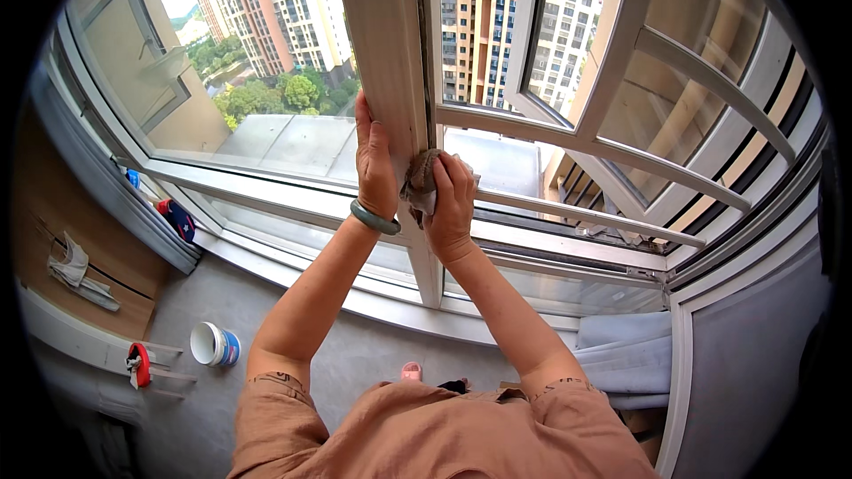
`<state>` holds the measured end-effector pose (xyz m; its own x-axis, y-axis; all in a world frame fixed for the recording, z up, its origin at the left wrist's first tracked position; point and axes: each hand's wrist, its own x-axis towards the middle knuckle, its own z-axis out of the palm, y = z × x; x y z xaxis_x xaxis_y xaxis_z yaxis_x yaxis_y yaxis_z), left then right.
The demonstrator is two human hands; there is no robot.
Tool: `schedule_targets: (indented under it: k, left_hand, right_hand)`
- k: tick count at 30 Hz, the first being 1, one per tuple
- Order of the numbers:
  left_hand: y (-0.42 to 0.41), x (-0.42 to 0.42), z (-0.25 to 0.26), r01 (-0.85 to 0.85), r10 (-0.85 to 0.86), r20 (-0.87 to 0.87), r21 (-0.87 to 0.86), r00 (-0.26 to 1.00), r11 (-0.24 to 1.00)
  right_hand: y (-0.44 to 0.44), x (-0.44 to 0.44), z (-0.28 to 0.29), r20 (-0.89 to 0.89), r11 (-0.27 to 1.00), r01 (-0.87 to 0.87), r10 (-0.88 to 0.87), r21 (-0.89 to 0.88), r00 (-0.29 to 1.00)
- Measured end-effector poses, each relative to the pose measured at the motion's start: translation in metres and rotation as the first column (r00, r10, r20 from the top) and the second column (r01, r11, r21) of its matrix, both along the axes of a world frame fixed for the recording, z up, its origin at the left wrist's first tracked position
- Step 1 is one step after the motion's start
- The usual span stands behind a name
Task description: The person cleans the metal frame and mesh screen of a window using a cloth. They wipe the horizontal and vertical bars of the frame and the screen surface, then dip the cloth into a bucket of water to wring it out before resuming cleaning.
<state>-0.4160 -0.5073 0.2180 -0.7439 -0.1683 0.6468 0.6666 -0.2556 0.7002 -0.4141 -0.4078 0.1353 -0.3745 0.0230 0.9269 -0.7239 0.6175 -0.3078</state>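
Note:
My right hand (450, 203) grips a crumpled grey-brown cloth (421, 179) and presses it against the edge of the white window mullion (386, 46). Just to its left, my left hand (377, 163) lies against the mullion's other side, its thumb and fingers pointing up, with a green bangle (375, 218) at the wrist. A fixed glass pane (286, 133) is left of the mullion. On its right, an opening with horizontal white rails (599, 216) has a tilted-out sash (519, 73) beyond it.
A white and blue bucket (214, 344) stands on the grey floor at the lower left, beside a stool with a red seat (139, 364). Grey curtains (160, 226) hang at the left, and pale fabric (622, 352) lies at the lower right. A pink slipper (412, 371) shows below.

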Motion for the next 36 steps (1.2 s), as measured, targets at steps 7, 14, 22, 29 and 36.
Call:
schedule_targets:
  k: [7,14,22,29,36]
  left_hand:
    - [-0.011,0.000,0.007,0.228,-0.226,-0.035,0.111,0.974,0.967]
    - [-0.006,-0.001,0.007,0.302,-0.300,-0.035,0.103,0.953,0.948]
    - [-0.042,-0.006,-0.012,0.324,-0.347,0.039,0.267,0.937,0.907]
    - [-0.027,0.005,-0.026,0.046,-0.074,0.238,0.121,0.968,0.992]
    - [0.000,0.044,-0.033,-0.386,0.325,-0.249,-0.258,0.912,0.886]
  right_hand:
    - [0.027,0.010,0.127,-0.099,0.971,-0.235,0.240,0.052,0.966]
    - [0.000,-0.026,0.302,-0.544,0.998,0.050,-0.020,0.041,0.839]
    - [-0.026,-0.021,0.167,-0.426,0.978,0.037,0.055,0.205,0.903]
    - [0.029,0.000,0.012,-0.175,0.792,-0.001,0.136,0.610,0.975]
    - [0.055,0.021,0.126,-0.236,0.923,0.121,-0.034,0.364,0.971]
